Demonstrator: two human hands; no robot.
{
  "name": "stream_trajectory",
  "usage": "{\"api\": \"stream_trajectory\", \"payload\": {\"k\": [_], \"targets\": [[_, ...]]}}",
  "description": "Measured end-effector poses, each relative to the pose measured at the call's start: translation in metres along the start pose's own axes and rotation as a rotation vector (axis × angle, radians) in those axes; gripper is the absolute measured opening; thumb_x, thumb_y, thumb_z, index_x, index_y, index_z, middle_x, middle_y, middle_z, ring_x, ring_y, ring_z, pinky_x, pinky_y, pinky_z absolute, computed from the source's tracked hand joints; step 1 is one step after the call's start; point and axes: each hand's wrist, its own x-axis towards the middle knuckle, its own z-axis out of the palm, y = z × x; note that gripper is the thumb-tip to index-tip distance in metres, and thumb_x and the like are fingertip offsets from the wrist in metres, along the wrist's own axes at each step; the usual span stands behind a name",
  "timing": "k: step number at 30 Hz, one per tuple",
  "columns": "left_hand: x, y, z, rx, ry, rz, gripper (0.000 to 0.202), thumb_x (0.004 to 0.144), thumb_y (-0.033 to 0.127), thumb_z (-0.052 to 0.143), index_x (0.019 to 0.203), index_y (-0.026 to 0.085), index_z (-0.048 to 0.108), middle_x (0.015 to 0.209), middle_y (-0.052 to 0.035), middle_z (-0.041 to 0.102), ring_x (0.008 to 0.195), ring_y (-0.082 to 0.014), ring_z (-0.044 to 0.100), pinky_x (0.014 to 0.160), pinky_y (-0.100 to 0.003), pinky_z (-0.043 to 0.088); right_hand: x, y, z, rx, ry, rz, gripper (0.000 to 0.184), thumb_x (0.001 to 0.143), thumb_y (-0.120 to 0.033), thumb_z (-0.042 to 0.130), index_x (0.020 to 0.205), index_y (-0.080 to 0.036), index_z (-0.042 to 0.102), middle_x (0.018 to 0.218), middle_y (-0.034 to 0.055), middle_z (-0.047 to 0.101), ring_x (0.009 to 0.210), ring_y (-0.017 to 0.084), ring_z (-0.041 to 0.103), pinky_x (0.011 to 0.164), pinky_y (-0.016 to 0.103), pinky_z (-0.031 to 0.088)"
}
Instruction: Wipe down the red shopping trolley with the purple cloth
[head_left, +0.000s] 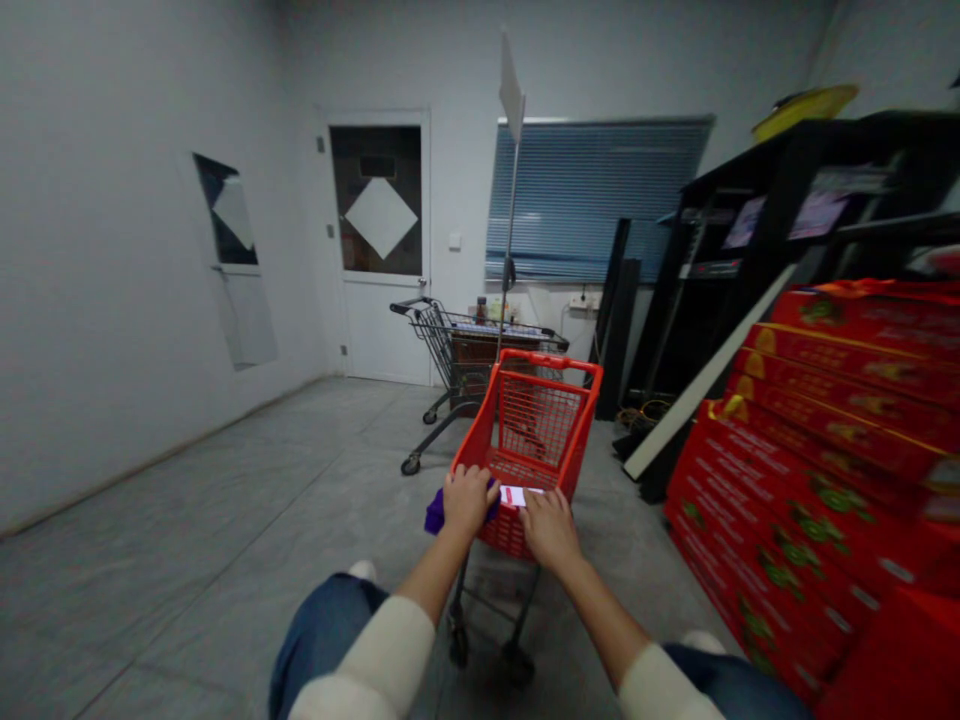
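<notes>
The white label (513,495) on the handle of the small red cart (541,415) bore a red mark, its words too small to read. The print on the stacked red boxes (817,430) to the right was blurred. Both arms reached forward and down to the handle, just ahead of the person's knees. The left hand (466,497) was closed over a purple cloth (434,512) against the handle's left end. The right hand (550,522) lay palm down beside the label; whether its fingers gripped could not be told. A grey cart (457,350) stood beyond.
</notes>
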Motion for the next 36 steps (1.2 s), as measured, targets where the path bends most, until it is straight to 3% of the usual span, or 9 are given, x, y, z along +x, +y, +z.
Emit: {"api": "stream_trajectory", "payload": {"k": [4,7,11,18,23,29,32,36], "targets": [[0.011,-0.019,-0.008,-0.006,-0.068,0.019,0.031,0.093,0.048,0.049,0.098,0.025,0.068,0.108,-0.0063,0.068,0.109,-0.0257,0.051,0.085,-0.038,0.036,0.012,0.006,0.0,0.002,0.005,-0.045,0.042,0.099,-0.032,0.035,0.133,-0.023,0.058,0.144,0.0064,0.052,0.129,0.024,0.045,0.111,0.043,0.028],[0.016,-0.027,-0.011,-0.002,-0.099,0.015,0.03,0.093,0.048,0.049,0.1,0.026,0.068,0.11,-0.0061,0.068,0.111,-0.0259,0.05,0.086,-0.038,0.036,0.022,0.018,0.002,-0.015,0.049,-0.03,0.044,0.098,-0.033,0.036,0.135,-0.022,0.057,0.149,0.0059,0.047,0.138,0.025,0.036,0.114,0.042,0.026],[0.015,-0.015,-0.01,0.02,-0.099,-0.052,0.03,0.092,0.046,0.05,0.101,0.025,0.069,0.113,-0.0073,0.068,0.112,-0.0269,0.05,0.087,-0.04,0.035,0.026,0.022,0.014,0.012,0.081,-0.002,0.046,0.097,-0.03,0.036,0.136,-0.019,0.056,0.146,0.0075,0.05,0.142,0.025,0.03,0.117,0.04,0.024],[-0.002,0.027,-0.007,0.018,-0.077,0.025,0.031,0.093,0.045,0.048,0.098,0.022,0.069,0.106,-0.0093,0.069,0.108,-0.0283,0.052,0.087,-0.041,0.036,0.022,0.022,0.03,0.079,0.15,0.013,0.051,0.096,-0.025,0.032,0.141,-0.008,0.049,0.146,0.0114,0.048,0.145,0.026,0.024,0.119,0.04,0.025],[0.008,0.01,-0.013,0.026,-0.122,0.032,0.03,0.092,0.046,0.049,0.099,0.024,0.069,0.109,-0.0086,0.069,0.109,-0.0277,0.053,0.087,-0.041,0.036,0.023,0.026,0.037,0.09,0.191,-0.016,0.051,0.096,-0.025,0.031,0.142,-0.012,0.047,0.145,0.0112,0.049,0.145,0.025,0.025,0.118,0.042,0.028],[0.023,-0.023,-0.013,0.056,-0.116,-0.095,0.03,0.092,0.045,0.05,0.105,0.026,0.068,0.116,-0.0072,0.067,0.113,-0.0283,0.051,0.086,-0.04,0.038,0.025,0.015,0.04,0.094,0.221,-0.022,0.051,0.096,-0.024,0.03,0.142,-0.01,0.047,0.147,0.0121,0.047,0.145,0.026,0.024,0.118,0.042,0.028],[0.02,-0.019,-0.008,0.073,-0.057,-0.127,0.03,0.092,0.043,0.049,0.106,0.024,0.068,0.117,-0.0082,0.066,0.114,-0.0292,0.049,0.087,-0.041,0.037,0.025,0.012,0.04,0.092,0.222,-0.001,0.051,0.096,-0.025,0.032,0.143,-0.008,0.045,0.147,0.0132,0.046,0.146,0.026,0.023,0.118,0.041,0.028],[0.007,0.005,-0.003,0.048,-0.046,-0.079,0.031,0.093,0.044,0.049,0.105,0.023,0.069,0.112,-0.0096,0.067,0.111,-0.0282,0.05,0.088,-0.041,0.036,0.025,0.018,0.042,0.102,0.233,0.006,0.051,0.096,-0.024,0.032,0.143,-0.01,0.045,0.145,0.0123,0.048,0.145,0.026,0.024,0.118,0.042,0.028]]}}
